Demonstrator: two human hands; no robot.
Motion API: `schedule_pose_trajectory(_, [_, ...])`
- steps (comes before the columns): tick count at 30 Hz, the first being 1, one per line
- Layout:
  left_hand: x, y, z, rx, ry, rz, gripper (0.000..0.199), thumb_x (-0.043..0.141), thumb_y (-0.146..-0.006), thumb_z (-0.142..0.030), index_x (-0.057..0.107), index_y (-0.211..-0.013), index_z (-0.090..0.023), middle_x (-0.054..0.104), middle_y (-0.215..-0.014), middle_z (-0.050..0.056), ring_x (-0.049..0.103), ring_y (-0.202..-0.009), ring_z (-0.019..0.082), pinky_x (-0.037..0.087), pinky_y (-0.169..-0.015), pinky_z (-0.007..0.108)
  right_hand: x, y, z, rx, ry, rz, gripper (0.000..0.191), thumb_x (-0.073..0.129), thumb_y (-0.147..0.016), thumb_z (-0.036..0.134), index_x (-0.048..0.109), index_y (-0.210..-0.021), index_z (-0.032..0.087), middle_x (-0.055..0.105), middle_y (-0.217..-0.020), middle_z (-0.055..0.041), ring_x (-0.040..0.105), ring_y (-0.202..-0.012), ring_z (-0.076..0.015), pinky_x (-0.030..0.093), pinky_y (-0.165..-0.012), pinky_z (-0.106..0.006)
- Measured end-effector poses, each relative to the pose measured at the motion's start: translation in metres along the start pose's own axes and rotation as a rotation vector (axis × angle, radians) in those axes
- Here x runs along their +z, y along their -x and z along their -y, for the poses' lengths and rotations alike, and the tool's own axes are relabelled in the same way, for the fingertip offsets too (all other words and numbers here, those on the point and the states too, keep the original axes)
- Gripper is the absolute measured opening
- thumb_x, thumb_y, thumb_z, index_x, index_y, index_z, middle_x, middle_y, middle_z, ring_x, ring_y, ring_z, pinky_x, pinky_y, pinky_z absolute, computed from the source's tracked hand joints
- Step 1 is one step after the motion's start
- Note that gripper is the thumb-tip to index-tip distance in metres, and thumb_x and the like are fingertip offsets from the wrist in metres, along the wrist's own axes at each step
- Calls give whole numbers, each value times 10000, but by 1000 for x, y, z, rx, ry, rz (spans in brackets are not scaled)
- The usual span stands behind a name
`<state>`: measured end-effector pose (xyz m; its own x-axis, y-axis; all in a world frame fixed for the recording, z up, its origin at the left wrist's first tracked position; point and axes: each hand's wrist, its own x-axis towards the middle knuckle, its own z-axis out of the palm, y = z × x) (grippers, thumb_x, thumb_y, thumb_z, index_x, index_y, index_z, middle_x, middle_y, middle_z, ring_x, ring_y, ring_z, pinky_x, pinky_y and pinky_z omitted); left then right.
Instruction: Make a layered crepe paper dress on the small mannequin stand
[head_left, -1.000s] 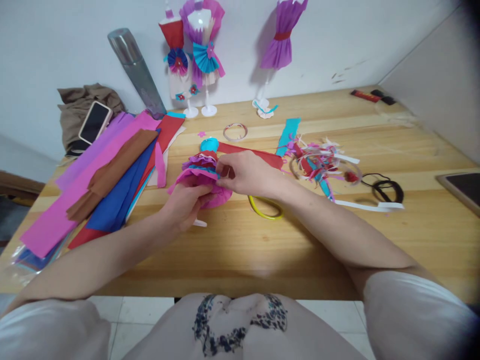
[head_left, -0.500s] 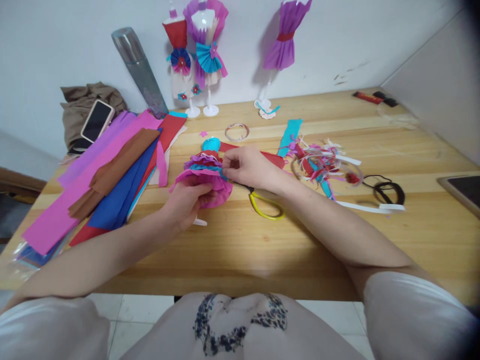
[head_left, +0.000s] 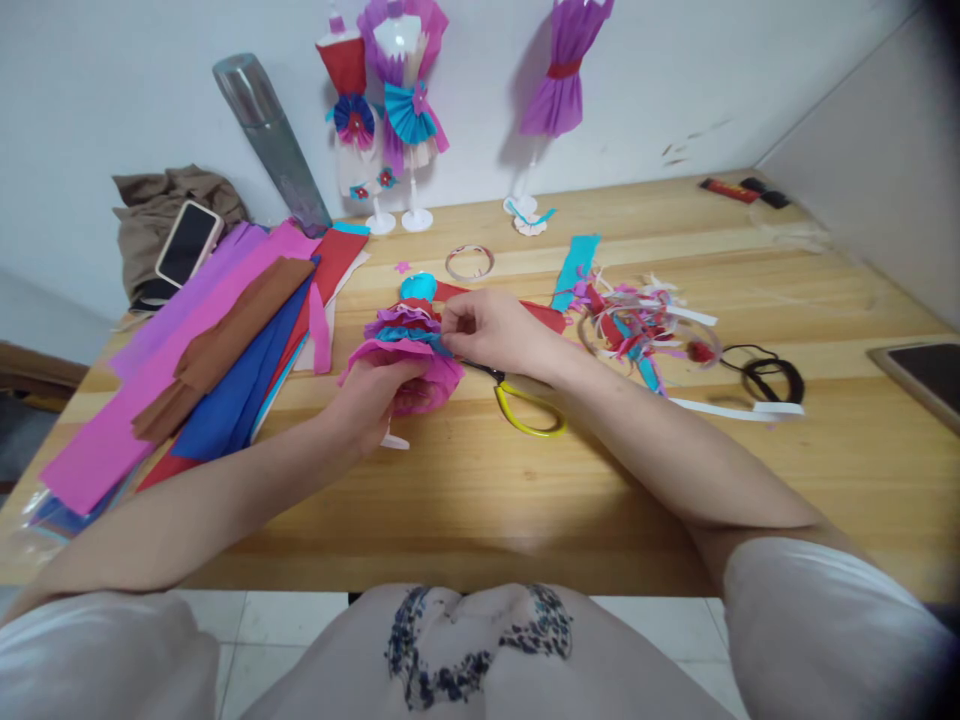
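A small layered crepe paper dress (head_left: 405,345) in pink, teal, purple and red lies tilted over the table, with a teal top (head_left: 418,288) at its far end. My left hand (head_left: 371,393) is closed around its pink skirt from the near side. A white stand foot (head_left: 394,441) pokes out beneath that hand. My right hand (head_left: 491,332) pinches the right edge of the teal ruffle between thumb and fingertips. Yellow-handled scissors (head_left: 529,408) lie under my right wrist, their blades partly hidden. Behind that hand is a red paper strip (head_left: 544,315).
Stacked paper sheets (head_left: 187,370), a phone (head_left: 189,243) and a steel flask (head_left: 274,145) are on the left. Dressed mini mannequins (head_left: 411,110) stand along the wall. Paper scraps (head_left: 637,320), a black cord (head_left: 774,380) and a tablet-like device (head_left: 922,375) lie to the right.
The pink skirt has tipped slightly in my left hand, showing more of its folded underside. My right hand keeps its pinch at the ruffle's edge. The whole view has shifted a little.
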<state>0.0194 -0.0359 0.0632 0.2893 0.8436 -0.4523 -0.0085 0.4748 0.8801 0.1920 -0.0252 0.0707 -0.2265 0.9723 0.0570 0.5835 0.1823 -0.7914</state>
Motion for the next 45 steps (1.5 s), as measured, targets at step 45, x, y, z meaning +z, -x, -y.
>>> schedule_pose_trajectory(45, [5, 5, -3, 56, 154, 17, 50, 717, -683, -126, 703, -717, -160, 690, -754, 27, 638, -707, 142, 539, -666, 266, 8, 2, -3, -93, 102, 33, 282, 539, -763, 10, 762, -854, 156, 712, -768, -16, 607, -717, -148, 393, -653, -262])
